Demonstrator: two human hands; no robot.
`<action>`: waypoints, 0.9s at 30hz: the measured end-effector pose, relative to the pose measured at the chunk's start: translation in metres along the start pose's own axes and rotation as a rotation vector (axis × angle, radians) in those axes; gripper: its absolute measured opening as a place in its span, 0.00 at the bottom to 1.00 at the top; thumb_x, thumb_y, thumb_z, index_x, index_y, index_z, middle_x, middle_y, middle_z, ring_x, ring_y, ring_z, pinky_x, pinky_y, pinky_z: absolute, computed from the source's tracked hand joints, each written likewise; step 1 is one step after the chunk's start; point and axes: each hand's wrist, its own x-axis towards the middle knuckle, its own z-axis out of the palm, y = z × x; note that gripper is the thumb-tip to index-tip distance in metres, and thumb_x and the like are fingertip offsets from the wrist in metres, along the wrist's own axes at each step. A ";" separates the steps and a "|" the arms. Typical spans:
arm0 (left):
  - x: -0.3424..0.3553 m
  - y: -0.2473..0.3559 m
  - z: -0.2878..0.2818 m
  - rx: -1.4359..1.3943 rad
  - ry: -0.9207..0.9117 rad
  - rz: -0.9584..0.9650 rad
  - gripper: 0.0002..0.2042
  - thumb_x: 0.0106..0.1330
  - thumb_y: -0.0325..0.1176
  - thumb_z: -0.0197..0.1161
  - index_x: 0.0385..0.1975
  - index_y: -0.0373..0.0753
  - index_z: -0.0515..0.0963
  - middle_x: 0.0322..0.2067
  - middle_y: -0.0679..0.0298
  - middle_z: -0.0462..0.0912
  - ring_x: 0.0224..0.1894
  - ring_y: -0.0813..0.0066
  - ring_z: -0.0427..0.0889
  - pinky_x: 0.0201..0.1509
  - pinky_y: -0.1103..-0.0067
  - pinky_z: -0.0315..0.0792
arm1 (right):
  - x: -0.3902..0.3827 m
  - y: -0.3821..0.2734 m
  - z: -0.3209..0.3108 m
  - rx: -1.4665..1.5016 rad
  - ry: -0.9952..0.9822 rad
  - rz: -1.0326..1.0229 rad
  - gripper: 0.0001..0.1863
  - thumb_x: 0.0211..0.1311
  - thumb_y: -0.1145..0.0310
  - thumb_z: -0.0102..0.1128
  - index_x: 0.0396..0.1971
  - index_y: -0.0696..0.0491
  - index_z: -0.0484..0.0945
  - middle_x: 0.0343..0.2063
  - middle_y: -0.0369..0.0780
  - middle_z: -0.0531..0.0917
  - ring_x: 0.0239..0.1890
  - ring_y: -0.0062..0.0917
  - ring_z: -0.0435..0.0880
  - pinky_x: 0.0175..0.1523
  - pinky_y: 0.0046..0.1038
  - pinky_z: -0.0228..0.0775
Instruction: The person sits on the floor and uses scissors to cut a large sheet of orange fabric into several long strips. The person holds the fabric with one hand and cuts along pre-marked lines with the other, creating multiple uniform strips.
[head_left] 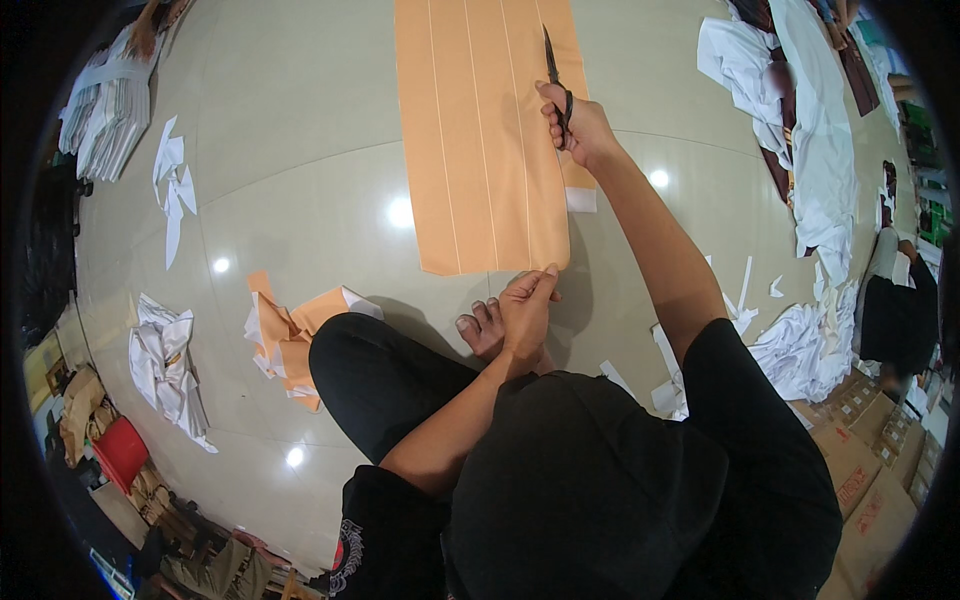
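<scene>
While orange offcuts (290,340) lie on the tiled floor (300,150) at the left, the left hand (525,310) pinches the near edge of the long orange sheet (480,150), apparently between fingertips; the right hand (578,128) grips black scissors (553,70), blades at the sheet's right side.

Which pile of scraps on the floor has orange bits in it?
The scrap pile right beside the person's knee; it mixes orange and white pieces. The other piles are all white.

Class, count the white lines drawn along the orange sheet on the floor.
4. They run lengthwise down the orange sheet, side by side from left to right; the scissors in the right hand follow the rightmost one.
</scene>
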 end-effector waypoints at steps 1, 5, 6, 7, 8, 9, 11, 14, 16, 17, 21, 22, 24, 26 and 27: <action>0.000 0.000 0.000 0.004 0.002 -0.008 0.14 0.72 0.39 0.67 0.26 0.37 0.83 0.21 0.75 0.75 0.26 0.88 0.67 0.32 0.86 0.58 | 0.000 0.000 0.000 -0.003 0.002 -0.001 0.21 0.55 0.53 0.76 0.23 0.55 0.77 0.16 0.32 0.73 0.15 0.17 0.70 0.19 0.23 0.61; 0.001 -0.001 0.000 -0.008 0.002 -0.008 0.14 0.72 0.39 0.67 0.26 0.37 0.83 0.21 0.75 0.75 0.26 0.88 0.67 0.32 0.86 0.58 | 0.003 0.000 0.000 -0.009 0.007 0.002 0.20 0.56 0.55 0.76 0.23 0.55 0.77 0.17 0.32 0.74 0.15 0.16 0.70 0.19 0.22 0.61; 0.000 0.000 0.001 -0.004 0.006 -0.009 0.14 0.72 0.39 0.67 0.26 0.37 0.83 0.21 0.75 0.75 0.26 0.88 0.67 0.33 0.86 0.58 | 0.004 0.000 0.000 -0.009 0.008 0.005 0.20 0.55 0.55 0.77 0.23 0.55 0.78 0.17 0.32 0.74 0.15 0.16 0.70 0.19 0.22 0.61; 0.000 0.001 0.001 -0.001 0.010 -0.009 0.14 0.72 0.39 0.67 0.26 0.37 0.83 0.21 0.75 0.75 0.26 0.88 0.67 0.33 0.86 0.58 | 0.004 0.001 0.000 -0.008 0.008 0.003 0.20 0.55 0.55 0.77 0.23 0.55 0.78 0.17 0.32 0.74 0.16 0.16 0.70 0.19 0.22 0.61; 0.000 0.001 0.001 -0.008 0.007 -0.011 0.14 0.72 0.39 0.67 0.26 0.37 0.83 0.21 0.75 0.75 0.26 0.88 0.67 0.33 0.86 0.58 | 0.005 0.001 -0.001 -0.007 0.009 0.001 0.20 0.55 0.55 0.77 0.23 0.55 0.78 0.17 0.32 0.74 0.16 0.16 0.70 0.20 0.22 0.61; 0.000 0.001 0.001 -0.015 0.006 -0.013 0.14 0.72 0.39 0.67 0.26 0.37 0.83 0.21 0.75 0.75 0.26 0.88 0.67 0.33 0.86 0.58 | 0.005 0.002 -0.001 -0.006 0.009 -0.001 0.20 0.56 0.55 0.77 0.23 0.55 0.78 0.17 0.32 0.74 0.16 0.16 0.70 0.20 0.22 0.61; 0.001 0.000 0.000 -0.012 -0.003 -0.016 0.14 0.72 0.39 0.67 0.27 0.37 0.84 0.21 0.75 0.76 0.26 0.88 0.68 0.33 0.86 0.59 | 0.007 0.003 -0.001 -0.013 0.000 -0.004 0.20 0.56 0.56 0.77 0.23 0.55 0.78 0.17 0.32 0.74 0.16 0.16 0.71 0.20 0.22 0.61; 0.004 -0.006 -0.004 0.007 -0.015 -0.013 0.14 0.72 0.39 0.67 0.27 0.37 0.84 0.21 0.75 0.76 0.26 0.88 0.69 0.33 0.86 0.60 | 0.005 0.003 0.001 -0.012 0.000 -0.004 0.19 0.56 0.56 0.77 0.23 0.55 0.78 0.17 0.32 0.74 0.16 0.16 0.71 0.20 0.22 0.62; 0.004 -0.006 -0.003 0.009 -0.017 0.001 0.14 0.73 0.39 0.67 0.27 0.37 0.84 0.21 0.75 0.75 0.26 0.88 0.68 0.33 0.86 0.60 | 0.006 0.003 0.000 -0.008 0.002 -0.003 0.19 0.57 0.56 0.77 0.23 0.55 0.78 0.17 0.32 0.74 0.17 0.16 0.71 0.21 0.22 0.62; 0.004 -0.006 -0.003 0.002 -0.020 -0.002 0.14 0.73 0.39 0.67 0.27 0.37 0.84 0.21 0.75 0.75 0.26 0.88 0.68 0.33 0.86 0.60 | 0.007 0.004 0.000 -0.007 -0.001 -0.002 0.19 0.57 0.56 0.76 0.23 0.55 0.78 0.17 0.32 0.75 0.17 0.16 0.71 0.20 0.22 0.62; 0.004 -0.006 -0.002 -0.021 -0.021 -0.005 0.14 0.73 0.39 0.67 0.26 0.37 0.83 0.21 0.75 0.75 0.25 0.88 0.67 0.33 0.86 0.59 | 0.007 0.004 0.001 -0.020 0.010 -0.003 0.19 0.57 0.56 0.76 0.24 0.55 0.78 0.17 0.32 0.74 0.16 0.16 0.71 0.20 0.21 0.61; 0.004 -0.006 -0.002 -0.025 -0.019 -0.004 0.14 0.73 0.39 0.66 0.26 0.37 0.83 0.21 0.75 0.75 0.25 0.88 0.67 0.33 0.86 0.58 | 0.007 0.003 0.001 -0.013 0.008 -0.005 0.20 0.56 0.55 0.76 0.24 0.55 0.78 0.17 0.32 0.74 0.16 0.16 0.71 0.20 0.22 0.61; 0.003 -0.004 -0.002 -0.014 -0.008 -0.020 0.14 0.73 0.39 0.66 0.26 0.37 0.83 0.20 0.75 0.75 0.25 0.89 0.66 0.32 0.86 0.58 | 0.009 0.001 0.000 -0.001 0.004 -0.009 0.21 0.56 0.53 0.76 0.24 0.55 0.78 0.17 0.32 0.74 0.16 0.16 0.70 0.21 0.22 0.61; 0.003 -0.003 -0.002 -0.002 -0.003 -0.031 0.14 0.73 0.39 0.66 0.26 0.37 0.83 0.20 0.76 0.75 0.25 0.90 0.65 0.31 0.86 0.57 | 0.013 -0.002 -0.002 0.005 -0.019 -0.019 0.21 0.55 0.52 0.76 0.24 0.55 0.78 0.17 0.32 0.74 0.17 0.17 0.71 0.21 0.23 0.61; 0.003 -0.004 -0.002 0.004 -0.003 -0.034 0.15 0.73 0.39 0.66 0.25 0.38 0.83 0.20 0.76 0.75 0.24 0.90 0.65 0.31 0.86 0.56 | 0.015 -0.004 -0.002 0.007 -0.031 -0.024 0.22 0.55 0.51 0.76 0.24 0.54 0.78 0.18 0.32 0.74 0.17 0.17 0.71 0.22 0.23 0.61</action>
